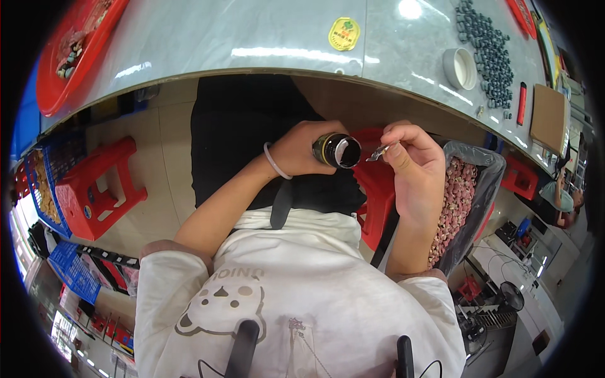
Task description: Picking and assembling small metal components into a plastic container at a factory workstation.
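Here, my left fingers (328,126) grasp a dark cylindrical jar (325,151) over my black garment (242,138), near the counter (252,31); likely smooth and rigid, it wants a grip round its sides. My right fingers (406,133) pinch a seemingly light silvery piece (377,153) beside it.

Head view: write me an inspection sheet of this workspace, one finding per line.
Surface: grey table, glossy, with bright reflections.
Things in hand: open dark jar, mouth toward the camera; small shiny piece, kind unclear.
Clutter: yellow label, white round dish, many small dark pieces, red stick-shaped item, brown board.
Hands: left hand grips the jar; right hand pinches the shiny piece beside its mouth.
Cables: thin dark ones at the lower edge.
Surroundings: red stool left; pinkish pieces in a lined container, fan and another person right.
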Demonstrator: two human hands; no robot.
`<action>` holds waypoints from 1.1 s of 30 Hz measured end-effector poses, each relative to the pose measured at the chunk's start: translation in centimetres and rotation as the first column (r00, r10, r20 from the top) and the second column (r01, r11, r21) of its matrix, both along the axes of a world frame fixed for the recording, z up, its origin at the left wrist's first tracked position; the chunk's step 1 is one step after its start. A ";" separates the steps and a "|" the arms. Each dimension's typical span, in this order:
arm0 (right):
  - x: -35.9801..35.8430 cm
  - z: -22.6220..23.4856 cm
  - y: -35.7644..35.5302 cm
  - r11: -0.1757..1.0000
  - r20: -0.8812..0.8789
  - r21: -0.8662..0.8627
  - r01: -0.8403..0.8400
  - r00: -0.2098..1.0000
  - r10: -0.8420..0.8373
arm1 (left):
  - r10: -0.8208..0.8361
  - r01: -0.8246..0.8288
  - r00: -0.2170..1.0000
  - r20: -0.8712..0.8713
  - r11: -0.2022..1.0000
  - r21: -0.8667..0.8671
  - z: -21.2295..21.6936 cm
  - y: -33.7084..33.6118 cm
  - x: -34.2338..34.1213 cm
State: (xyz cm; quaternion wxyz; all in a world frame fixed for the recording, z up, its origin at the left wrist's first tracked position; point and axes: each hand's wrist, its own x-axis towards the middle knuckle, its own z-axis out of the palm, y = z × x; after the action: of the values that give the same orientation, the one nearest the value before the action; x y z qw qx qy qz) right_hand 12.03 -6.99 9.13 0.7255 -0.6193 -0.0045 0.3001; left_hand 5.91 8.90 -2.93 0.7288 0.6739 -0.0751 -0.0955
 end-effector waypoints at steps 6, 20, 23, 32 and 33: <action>0.3 -0.7 -1.0 0.991 0.022 0.125 -0.051 0.999 0.048 | 0.022 -0.022 1.000 -0.003 0.999 -0.024 0.1 -0.1 0.0; -0.2 -0.5 -1.4 0.994 0.074 -0.044 0.097 0.993 -0.094 | 0.076 -0.094 0.991 -0.111 0.980 -0.173 1.0 -0.1 -0.1; -0.1 -0.5 -1.8 0.986 0.120 -0.087 0.145 0.984 -0.134 | 0.141 -0.148 0.988 -0.057 0.978 -0.149 1.2 -0.3 -0.2; 3.4 3.2 -5.4 0.876 0.565 -0.181 0.446 0.776 -0.279 | 0.122 -0.130 0.990 -0.063 0.983 -0.131 0.9 -0.3 -0.2; 4.0 3.4 -5.4 0.837 0.622 -0.183 0.516 0.720 -0.307 | 0.122 -0.126 0.992 -0.045 0.986 -0.108 0.9 -0.3 -0.1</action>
State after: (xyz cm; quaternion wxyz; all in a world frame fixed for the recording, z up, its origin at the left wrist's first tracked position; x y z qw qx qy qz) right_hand 16.01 -12.39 12.58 0.6190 -0.7813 -0.0282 -0.0747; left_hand 5.77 8.57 -2.07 0.7709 0.6338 -0.0242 -0.0586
